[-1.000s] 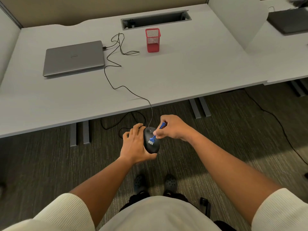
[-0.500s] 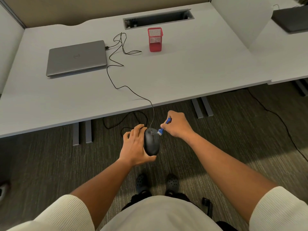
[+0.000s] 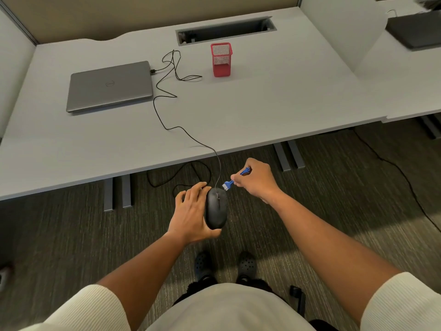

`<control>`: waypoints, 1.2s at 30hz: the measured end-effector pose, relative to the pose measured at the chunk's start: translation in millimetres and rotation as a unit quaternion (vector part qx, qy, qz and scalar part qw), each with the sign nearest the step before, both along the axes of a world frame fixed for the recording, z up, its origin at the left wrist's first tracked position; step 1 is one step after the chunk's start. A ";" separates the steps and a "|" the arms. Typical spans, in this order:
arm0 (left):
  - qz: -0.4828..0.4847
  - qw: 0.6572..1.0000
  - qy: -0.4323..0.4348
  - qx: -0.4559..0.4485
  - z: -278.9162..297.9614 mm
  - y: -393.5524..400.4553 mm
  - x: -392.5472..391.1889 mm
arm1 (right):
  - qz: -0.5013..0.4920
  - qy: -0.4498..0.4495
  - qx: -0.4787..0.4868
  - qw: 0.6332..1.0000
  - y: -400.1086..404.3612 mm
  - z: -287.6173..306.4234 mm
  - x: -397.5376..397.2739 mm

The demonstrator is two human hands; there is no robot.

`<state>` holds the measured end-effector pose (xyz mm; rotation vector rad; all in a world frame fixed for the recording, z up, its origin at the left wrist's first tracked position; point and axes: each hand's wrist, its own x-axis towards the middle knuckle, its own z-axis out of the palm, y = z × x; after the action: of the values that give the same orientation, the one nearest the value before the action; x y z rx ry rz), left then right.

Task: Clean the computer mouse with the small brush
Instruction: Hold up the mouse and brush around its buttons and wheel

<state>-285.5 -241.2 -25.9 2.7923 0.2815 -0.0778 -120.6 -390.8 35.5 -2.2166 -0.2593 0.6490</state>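
Note:
A black wired computer mouse (image 3: 216,209) is held in the air in front of the desk edge, top side up. My left hand (image 3: 191,212) grips it from the left side and underneath. My right hand (image 3: 256,180) pinches a small blue brush (image 3: 235,179) by its handle. The white bristles point down-left at the front right corner of the mouse, just at or above it. The mouse cable (image 3: 167,101) runs up over the desk to the laptop.
A shut grey laptop (image 3: 109,86) lies on the grey desk (image 3: 262,103) at the left. A red mesh pen cup (image 3: 221,59) stands behind the middle, before a cable slot (image 3: 225,31). A white divider (image 3: 343,27) rises at right. Carpet and my shoes lie below.
The brush has swept from the middle of the mouse's back up to its front right corner, and my right hand has moved up and right. My left hand keeps its grip.

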 end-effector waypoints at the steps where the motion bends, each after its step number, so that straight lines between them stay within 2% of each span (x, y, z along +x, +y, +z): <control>1: -0.003 1.000 0.001 0.000 0.0 -0.4 0.3 | -0.002 0.021 0.022 1.000 2.0 2.0 0.0; 3: -0.010 1.000 0.003 0.002 0.5 -1.5 1.3 | 0.001 0.052 0.044 0.998 5.3 3.9 -0.6; 6: -0.025 1.000 0.007 0.007 2.2 -0.8 2.5 | 0.009 0.071 0.020 0.997 4.1 0.4 -1.7; 9: -0.043 0.999 0.009 0.009 3.2 1.7 1.6 | -0.005 0.013 -0.055 0.998 0.2 -3.6 1.4; 11: -0.046 0.999 0.008 0.010 3.9 2.3 1.4 | -0.025 0.007 -0.038 0.999 1.0 -1.9 5.5; 14: -0.054 0.998 0.005 0.016 4.5 1.8 2.5 | -0.024 0.084 0.034 0.996 5.8 3.1 9.7; 16: -0.059 0.998 0.007 0.018 4.7 1.9 3.6 | -0.007 0.119 0.035 0.992 7.8 2.8 9.0; 17: -0.061 0.998 0.008 0.020 4.6 2.4 4.3 | 0.006 0.099 0.002 0.995 8.0 1.2 8.4; 19: -0.068 0.997 0.013 0.027 4.2 3.6 5.2 | 0.023 -0.001 -0.094 0.995 6.8 -3.4 7.6; 21: -0.070 0.997 0.015 0.030 3.7 4.5 5.2 | 0.007 -0.064 -0.115 0.991 6.1 -4.4 8.1; 23: -0.071 0.997 0.018 0.031 3.4 5.0 5.5 | -0.002 -0.050 -0.070 0.996 7.7 -2.7 10.8; 26: -0.072 0.997 0.018 0.029 2.5 3.7 6.9 | 0.010 0.052 -0.001 0.999 11.5 1.3 9.8; 27: -0.073 0.997 0.019 0.029 2.5 3.2 7.8 | 0.023 0.047 -0.021 0.998 11.5 -0.1 8.2; 29: -0.076 0.996 0.024 0.034 2.2 2.7 8.3 | 0.040 -0.028 -0.094 0.994 9.1 -6.0 6.2; 31: -0.076 0.996 0.018 0.033 2.3 2.5 7.7 | 0.019 -0.079 -0.112 0.990 5.6 -9.3 5.3; 33: -0.075 0.997 0.015 0.034 3.2 2.6 7.4 | -0.002 -0.073 -0.083 0.994 4.9 -8.5 5.5; 36: -0.074 0.997 0.016 0.033 2.8 0.5 7.3 | 0.043 0.006 -0.036 0.998 7.9 -1.8 2.8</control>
<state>-278.2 -240.8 -23.1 2.8756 0.0864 -0.1518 -117.9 -382.9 33.7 -2.2796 -0.3296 0.7291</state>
